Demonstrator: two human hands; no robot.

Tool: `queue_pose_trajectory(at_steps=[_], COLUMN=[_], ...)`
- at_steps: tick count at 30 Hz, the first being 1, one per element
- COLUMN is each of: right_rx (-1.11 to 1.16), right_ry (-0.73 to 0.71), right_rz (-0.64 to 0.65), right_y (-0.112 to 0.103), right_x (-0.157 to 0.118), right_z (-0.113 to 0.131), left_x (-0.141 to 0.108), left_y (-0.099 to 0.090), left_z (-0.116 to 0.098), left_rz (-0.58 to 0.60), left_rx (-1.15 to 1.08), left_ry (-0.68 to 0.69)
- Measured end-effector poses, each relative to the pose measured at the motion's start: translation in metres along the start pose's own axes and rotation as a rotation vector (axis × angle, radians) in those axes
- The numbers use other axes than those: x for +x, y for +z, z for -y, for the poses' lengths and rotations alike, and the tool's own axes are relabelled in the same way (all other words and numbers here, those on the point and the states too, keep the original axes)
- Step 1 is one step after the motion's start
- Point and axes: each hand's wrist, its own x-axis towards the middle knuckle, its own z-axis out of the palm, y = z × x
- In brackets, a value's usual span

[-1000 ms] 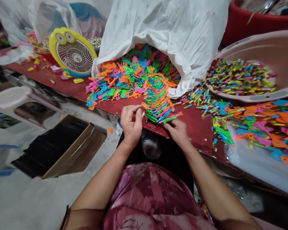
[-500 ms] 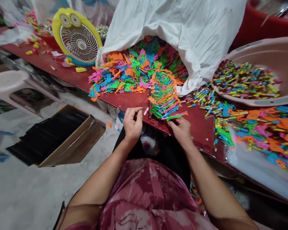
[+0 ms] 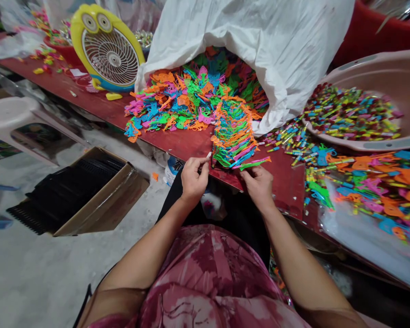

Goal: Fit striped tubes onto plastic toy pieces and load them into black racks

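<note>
Although both hands work near the front edge of the long red worktop [image 3: 187,148], the scene begins on the floor at far left, with a white plastic stool [image 3: 10,114] and a cardboard box [image 3: 99,196] packed with black comb-like strips. On the worktop's back left stands a yellow owl-eyed fan [image 3: 107,50], with scattered coloured pieces beside it. Next comes a white sack [image 3: 256,59] lying open, spilling a heap of bright plastic shapes [image 3: 177,102] onto the worktop. The left hand [image 3: 193,180] pinches a small white stick [image 3: 209,155] between thumb and forefinger, just beside the near end of a fanned stack of orange, green and pink plastic pieces [image 3: 234,136]. That stack sits near the front edge, in front of the heap. The right hand [image 3: 258,184] curls its fingers at the stack's near end, under a green piece [image 3: 251,164]. Further right, a pink basin [image 3: 358,73] holds small multicoloured tubes, more of which lie loose before it, and a clear plastic sheet [image 3: 362,223] carries more shapes at the worktop's right end. Behind the basin sits a red tub [image 3: 372,27].
</note>
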Motion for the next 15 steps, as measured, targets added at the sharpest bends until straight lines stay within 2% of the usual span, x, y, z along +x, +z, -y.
queue_pose_trajectory(at_steps=[3, 6, 12, 15], right_rx=[-0.030, -0.025, 0.064, 0.067], right_ry=[-0.016, -0.015, 0.043, -0.013], right_rz=[-0.034, -0.062, -0.045, 0.018], right_y=[0.000, 0.001, 0.001, 0.002], right_x=[-0.002, -0.003, -0.005, -0.007], right_z=[0.006, 0.007, -0.002, -0.005], left_x=[-0.004, -0.005, -0.005, -0.006], left_y=[0.003, 0.005, 0.009, 0.010], left_z=[0.005, 0.007, 0.010, 0.012], left_rz=[0.091, 0.131, 0.141, 0.131], left_rx=[0.143, 0.241, 0.306, 0.308], left_ry=[0.050, 0.038, 0.042, 0.045])
